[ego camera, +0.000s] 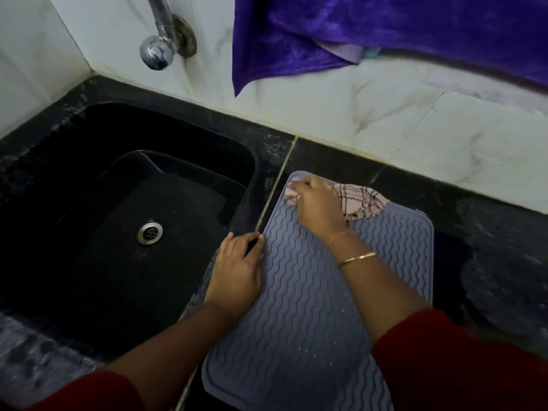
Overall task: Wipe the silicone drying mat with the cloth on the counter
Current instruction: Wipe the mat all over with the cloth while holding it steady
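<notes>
On my feed the grey mat (311,307) lies flat on the dark counter (489,247), just right of the black sink (118,203). The right hand (317,206) curls its fingers round the bunched checked cloth (360,201), pressing it on the mat's far left corner. The left hand (237,268) lies flat, fingers nearly straight, on the mat's left edge, gripping nothing.

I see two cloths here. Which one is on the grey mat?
The small pink checked cloth, which the right hand grips at the mat's far left corner. The large purple cloth hangs at the wall, away from the mat.
</notes>
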Demonstrator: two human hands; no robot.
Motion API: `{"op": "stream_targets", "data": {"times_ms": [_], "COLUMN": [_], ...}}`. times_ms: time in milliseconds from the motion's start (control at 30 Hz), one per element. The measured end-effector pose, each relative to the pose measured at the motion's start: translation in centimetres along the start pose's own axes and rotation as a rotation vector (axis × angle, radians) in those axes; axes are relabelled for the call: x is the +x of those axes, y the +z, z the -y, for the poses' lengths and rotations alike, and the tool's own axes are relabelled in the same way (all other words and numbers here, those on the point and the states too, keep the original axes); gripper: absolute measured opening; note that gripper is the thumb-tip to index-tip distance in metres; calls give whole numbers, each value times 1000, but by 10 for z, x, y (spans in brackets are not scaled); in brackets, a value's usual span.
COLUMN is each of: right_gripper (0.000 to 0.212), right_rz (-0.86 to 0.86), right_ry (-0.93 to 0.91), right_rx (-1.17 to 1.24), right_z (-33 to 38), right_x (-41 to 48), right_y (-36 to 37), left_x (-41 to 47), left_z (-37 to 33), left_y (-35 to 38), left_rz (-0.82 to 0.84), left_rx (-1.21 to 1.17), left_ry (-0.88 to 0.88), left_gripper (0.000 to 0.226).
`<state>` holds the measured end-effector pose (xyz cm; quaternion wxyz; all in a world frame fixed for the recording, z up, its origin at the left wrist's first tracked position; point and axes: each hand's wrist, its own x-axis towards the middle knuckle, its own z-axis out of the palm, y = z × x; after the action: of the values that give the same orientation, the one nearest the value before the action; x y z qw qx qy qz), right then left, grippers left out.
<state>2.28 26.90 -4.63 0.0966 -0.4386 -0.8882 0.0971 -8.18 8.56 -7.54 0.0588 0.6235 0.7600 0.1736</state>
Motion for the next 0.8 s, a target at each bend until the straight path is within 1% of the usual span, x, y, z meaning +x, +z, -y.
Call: {"op": "stream_targets", "data": {"times_ms": [33, 100, 133, 233, 333, 400, 433, 467, 500, 533, 567, 600, 633, 700, 733, 767, 800], "right_gripper": [41, 35, 32, 27, 21, 19, 19, 19, 19, 18, 18, 18, 20, 26, 29, 37, 51], "right_rz": [-14, -36, -66, -241, -366, -406, -417, -422, -418, -391, -324, -219, -87, 156, 200, 187, 146], "right_ry": [-21, -10, 22, 180, 288, 277, 249, 227, 206, 200, 200, 206, 218, 222, 210, 199, 209], "right_rx": [52, 244, 352, 694, 1040, 1285, 1363, 1367, 1312, 1173, 999, 828, 706, 568, 479, 380, 307], "right_z": [1, 5, 7, 14, 16, 14, 13, 11, 8, 5, 0, -2, -3, 2, 9, 15, 22], "right_x": [-6, -11, -11, -5, -1, -4, -7, -10, -14, -19, -24, -30, -37, -48, -52, -55, -57], "right_y": [1, -6, -15, -58, -102, -119, -124, -124, -121, -116, -108, -100, -90, -71, -62, -55, -47], "left_x": [0, 0, 0, 0, 1, 1, 1, 1, 1, 1, 1, 2, 2, 2, 3, 2, 2], "left_z": [0, 0, 0, 0, 0, -1, -2, -2, -2, -2, -2, -2, -1, -1, 0, 0, 1], "left_y": [0, -1, -1, 0, 1, 1, 0, 0, 0, 0, 0, 1, 1, 3, 4, 5, 6], "left_rz": [-3, -6, -10, -28, -61, -62, -65, -70, -76, -81, -85, -91, -95, -103, -107, -111, -115], "left_rx": [1, -6, -14, -21, -24, -24, -20, -15, -12, -10, -4, 3, 9, 11, 11, 10, 12], "left_ry": [-1, -3, 0, 15, 26, 21, 18, 18, 19, 22, 21, 23, 24, 26, 27, 30, 35], "left_gripper": [49, 49, 49, 48, 38, 41, 42, 42, 42, 41, 41, 41, 41, 39, 38, 36, 37]}}
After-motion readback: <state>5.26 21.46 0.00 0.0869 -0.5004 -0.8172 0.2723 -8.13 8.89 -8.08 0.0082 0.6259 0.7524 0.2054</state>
